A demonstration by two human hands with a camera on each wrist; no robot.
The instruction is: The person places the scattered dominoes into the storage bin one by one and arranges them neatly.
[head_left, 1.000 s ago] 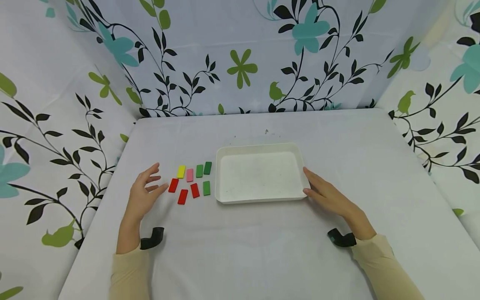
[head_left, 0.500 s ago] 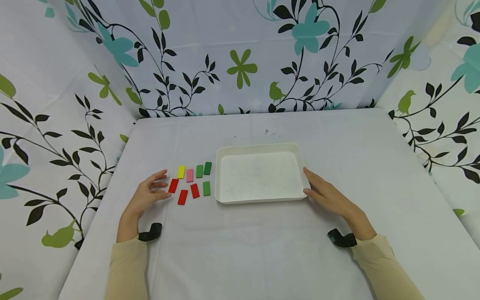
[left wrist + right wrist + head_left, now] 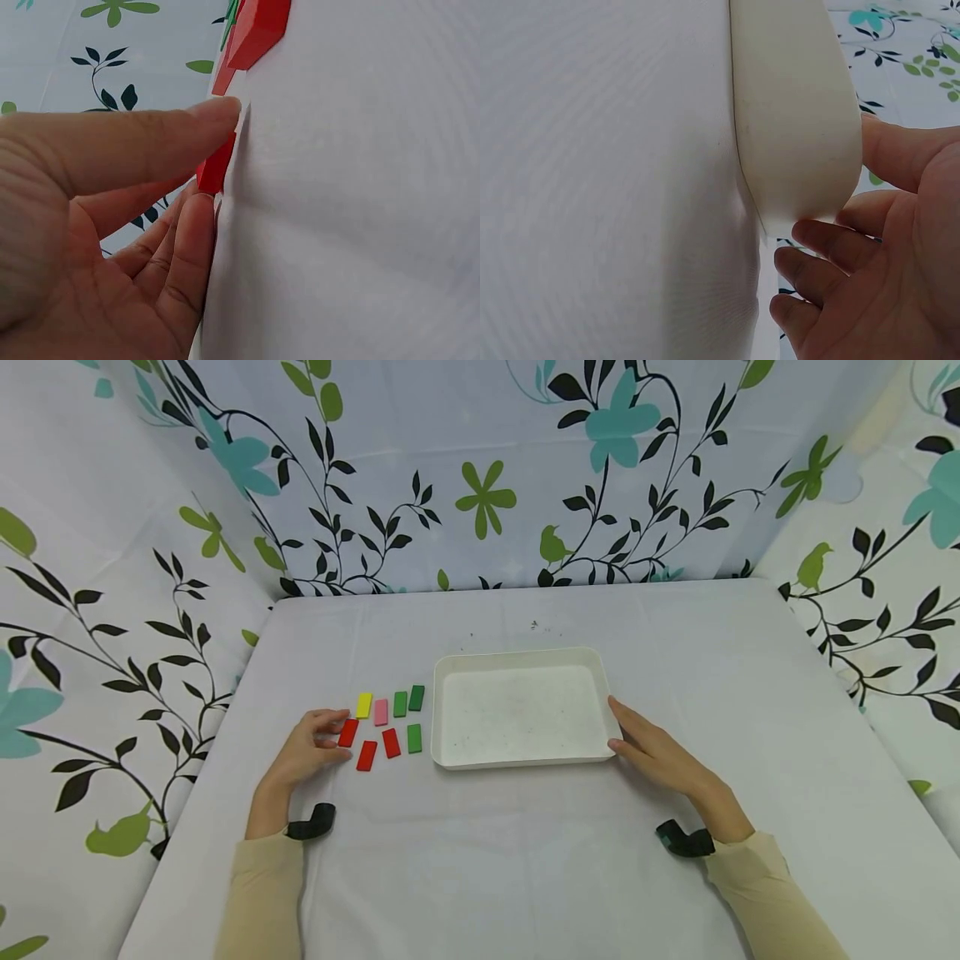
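My left hand is at the left end of a group of small coloured tiles. Its thumb and fingers straddle the leftmost red tile, which lies on the white cloth. In the left wrist view the thumb partly hides that red tile, and the other fingers are loosely bent beyond it. My right hand touches the right end of a shallow white tray with extended fingers. Seen from the right wrist, thumb and fingertips are against the corner of the tray.
Two more red tiles lie to the right of the leftmost one. A yellow tile, a pink tile and three green tiles are beside them. Patterned cloth walls the table's back and sides.
My left hand has moved right and slightly toward me, from left of the tiles to around the leftmost red one. The right hand and the tray have stayed put.
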